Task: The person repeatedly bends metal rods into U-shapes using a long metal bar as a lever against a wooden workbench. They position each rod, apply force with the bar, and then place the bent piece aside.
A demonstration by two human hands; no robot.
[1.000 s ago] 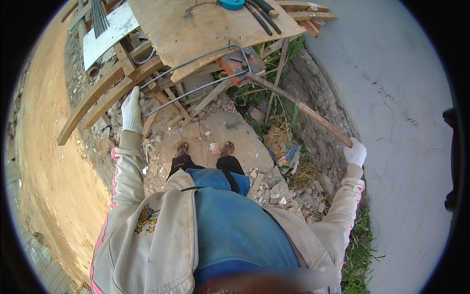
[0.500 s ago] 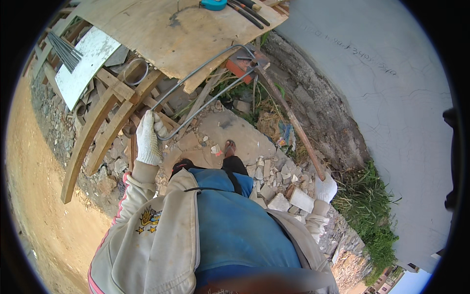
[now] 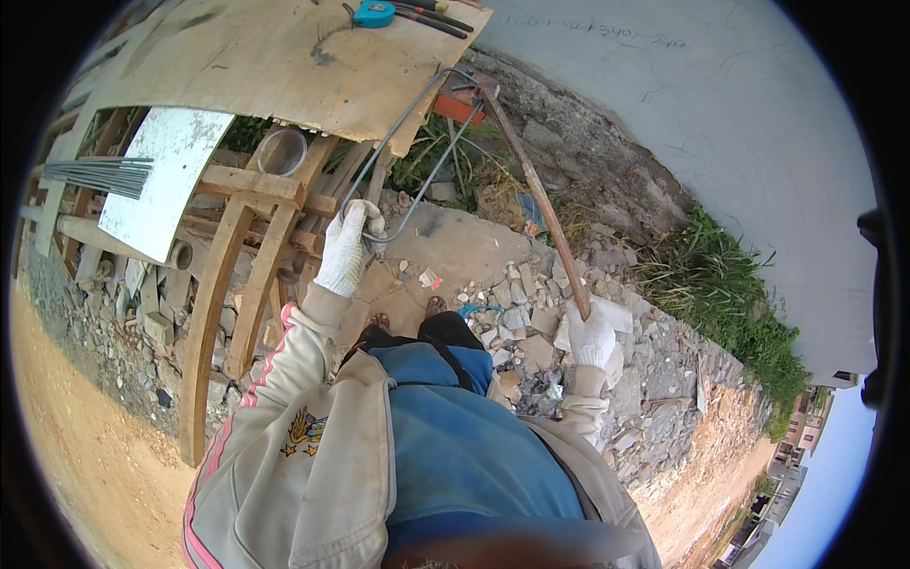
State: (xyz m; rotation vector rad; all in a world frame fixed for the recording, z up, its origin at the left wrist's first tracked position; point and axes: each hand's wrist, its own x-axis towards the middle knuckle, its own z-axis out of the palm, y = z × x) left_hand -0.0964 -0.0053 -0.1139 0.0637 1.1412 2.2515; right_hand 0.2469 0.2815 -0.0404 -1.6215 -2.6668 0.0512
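In a white knit glove, my left hand is closed around the near end of a steel rod bent into a long narrow loop. The rod's far end sits at a red metal block by the board's corner. My right hand, also gloved in white, grips the near end of a rusty metal bar. That bar slants away to the same block, where its head meets the rod. How the bar's head engages the rod is too small to make out.
A plywood board on timber supports carries a teal tape measure and dark-handled tools. Left of it, straight rods lie across a white panel. Broken rubble covers ground near my feet; a grey wall rises right.
My view has turned, so the board and block appear farther left. The bar's near end has swung slightly left with my right hand. Both hands keep their grip.
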